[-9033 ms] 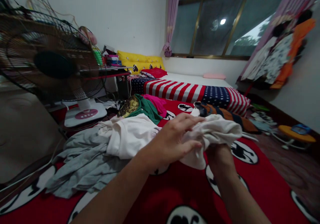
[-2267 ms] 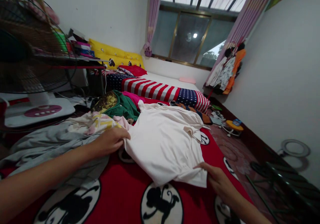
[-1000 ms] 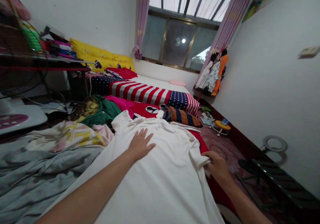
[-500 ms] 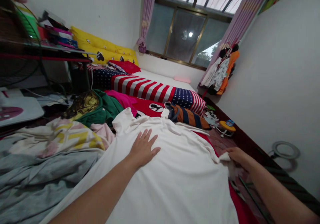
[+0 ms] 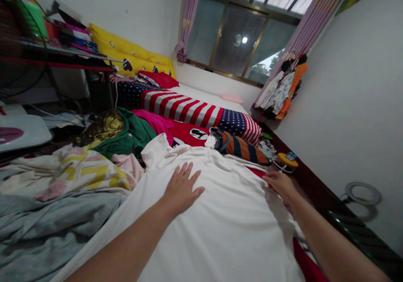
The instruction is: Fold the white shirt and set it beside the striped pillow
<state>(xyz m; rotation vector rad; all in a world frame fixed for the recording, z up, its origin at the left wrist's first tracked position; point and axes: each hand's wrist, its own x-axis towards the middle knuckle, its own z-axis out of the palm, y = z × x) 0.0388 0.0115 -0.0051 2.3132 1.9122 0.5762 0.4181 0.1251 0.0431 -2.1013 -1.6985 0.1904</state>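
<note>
A white T-shirt [image 5: 217,214] lies spread out in front of me over a red cloth with round black-and-white prints [image 5: 199,134]. My left hand [image 5: 181,188] rests flat on the shirt's upper part, fingers stretched. My right hand [image 5: 280,185] is at the shirt's right edge, its thumb and fingers pinched on the white fabric near the shoulder. Just beyond sits a folded orange-and-navy striped garment [image 5: 239,146]. To the left are a green garment [image 5: 134,133], a cream-and-yellow cloth [image 5: 85,170] and a grey cloth [image 5: 59,223], all crumpled.
A bed with a stars-and-stripes cover [image 5: 182,107] stands behind, under the window [image 5: 239,38]. At left is a cluttered desk [image 5: 72,55]. Near the right wall are a yellow round stool [image 5: 287,160], hanging clothes [image 5: 285,88] and a ring-shaped lamp [image 5: 363,193].
My right hand has moved left and farther away along the shirt's right edge, drawing the fabric inward. My left hand stays flat on the shirt. The view has shifted slightly.
</note>
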